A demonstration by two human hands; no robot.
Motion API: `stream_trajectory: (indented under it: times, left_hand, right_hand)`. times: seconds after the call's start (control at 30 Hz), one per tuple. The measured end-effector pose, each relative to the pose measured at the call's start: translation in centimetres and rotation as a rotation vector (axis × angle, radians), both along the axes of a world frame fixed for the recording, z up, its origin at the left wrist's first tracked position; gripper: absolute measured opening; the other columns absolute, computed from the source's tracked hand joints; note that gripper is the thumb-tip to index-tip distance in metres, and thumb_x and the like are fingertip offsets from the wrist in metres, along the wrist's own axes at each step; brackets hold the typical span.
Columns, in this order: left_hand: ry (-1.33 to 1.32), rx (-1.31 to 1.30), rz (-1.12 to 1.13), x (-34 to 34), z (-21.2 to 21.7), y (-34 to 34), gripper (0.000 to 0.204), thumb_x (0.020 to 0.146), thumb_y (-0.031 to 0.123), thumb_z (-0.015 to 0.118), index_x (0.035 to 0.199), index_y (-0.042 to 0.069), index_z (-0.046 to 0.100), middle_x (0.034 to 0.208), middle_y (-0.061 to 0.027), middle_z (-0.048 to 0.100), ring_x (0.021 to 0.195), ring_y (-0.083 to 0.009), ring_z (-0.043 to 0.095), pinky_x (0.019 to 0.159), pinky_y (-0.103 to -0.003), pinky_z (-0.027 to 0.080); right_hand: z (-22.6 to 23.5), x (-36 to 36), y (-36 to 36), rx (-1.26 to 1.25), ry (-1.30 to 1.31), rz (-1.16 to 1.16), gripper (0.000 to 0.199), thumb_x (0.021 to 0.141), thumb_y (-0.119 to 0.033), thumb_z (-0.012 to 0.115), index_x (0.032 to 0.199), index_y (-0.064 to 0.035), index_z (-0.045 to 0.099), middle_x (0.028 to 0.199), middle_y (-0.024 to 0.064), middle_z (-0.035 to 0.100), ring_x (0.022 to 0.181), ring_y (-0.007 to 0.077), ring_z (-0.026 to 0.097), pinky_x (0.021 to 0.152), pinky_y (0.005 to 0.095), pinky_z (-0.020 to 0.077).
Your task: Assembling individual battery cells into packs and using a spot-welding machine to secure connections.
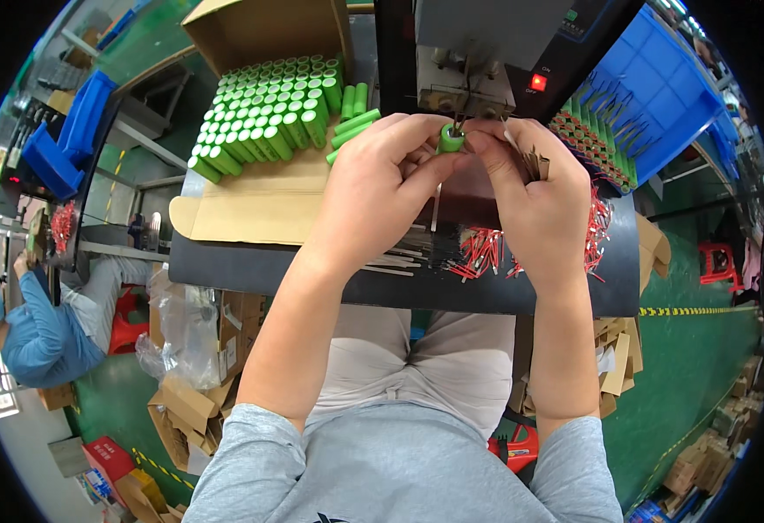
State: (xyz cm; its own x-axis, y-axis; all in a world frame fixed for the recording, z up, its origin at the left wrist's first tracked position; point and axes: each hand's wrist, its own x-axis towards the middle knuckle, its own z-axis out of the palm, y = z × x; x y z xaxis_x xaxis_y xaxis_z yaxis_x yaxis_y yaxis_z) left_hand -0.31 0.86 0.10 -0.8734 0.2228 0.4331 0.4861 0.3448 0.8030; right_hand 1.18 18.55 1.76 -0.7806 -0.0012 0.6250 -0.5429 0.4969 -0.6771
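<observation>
My left hand [373,187] is closed round a green cylindrical battery cell [452,139], its end facing up under the thin electrodes [461,98] of a spot welder [465,39]. Beside it, my right hand [543,205] is closed, with a small bunch of thin metal strips [535,164] standing out between its fingers. Its thumb and forefinger come close to the cell's end; whether they pinch a single strip there is hard to make out. Loose metal strips [395,260] and short red wires [484,253] lie on the black table below my hands.
Many upright green cells [264,113] stand on a cardboard flap [251,209] at the left. A blue bin [661,87] and cells with strips attached [596,139] are on the right. The welder has a lit red switch [538,83]. A co-worker [46,322] sits at the far left.
</observation>
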Motion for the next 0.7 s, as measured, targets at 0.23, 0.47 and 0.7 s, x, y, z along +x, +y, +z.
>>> stream_trajectory:
  times: [0.23,0.47,0.7]
  left_hand:
    - [-0.185,0.155,-0.029,0.5,0.7,-0.1,0.029,0.089,0.011,0.079,0.114,-0.002,0.071,0.089,-0.0086,0.066,0.073,-0.0160,0.064,0.069,-0.030,0.055]
    - [-0.115,0.026,-0.236,4.1,1.8,-0.1,0.026,0.090,0.014,0.080,0.112,0.002,0.072,0.089,-0.0090,0.064,0.072,-0.0175,0.058,0.066,-0.032,0.048]
    - [-0.240,0.074,-0.657,7.6,0.6,1.3,0.023,0.102,0.018,0.068,0.115,-0.001,0.070,0.091,-0.0096,0.067,0.071,-0.0181,0.056,0.064,-0.030,0.046]
  right_hand:
    - [0.3,0.6,-0.2,-0.062,-0.173,0.029,0.010,0.098,-0.002,0.071,0.105,0.0050,0.073,0.095,0.0042,0.075,0.085,0.0064,0.067,0.078,0.0215,0.0541]
    - [1.0,5.2,2.9,-0.348,-0.459,0.261,0.024,0.094,0.004,0.072,0.118,-0.0003,0.072,0.098,0.0003,0.072,0.079,0.0050,0.064,0.069,0.0183,0.0519]
    - [2.8,8.8,8.7,0.079,-0.335,0.584,0.035,0.080,0.002,0.083,0.113,-0.0088,0.077,0.101,0.0065,0.070,0.093,0.0233,0.069,0.078,0.0350,0.0558]
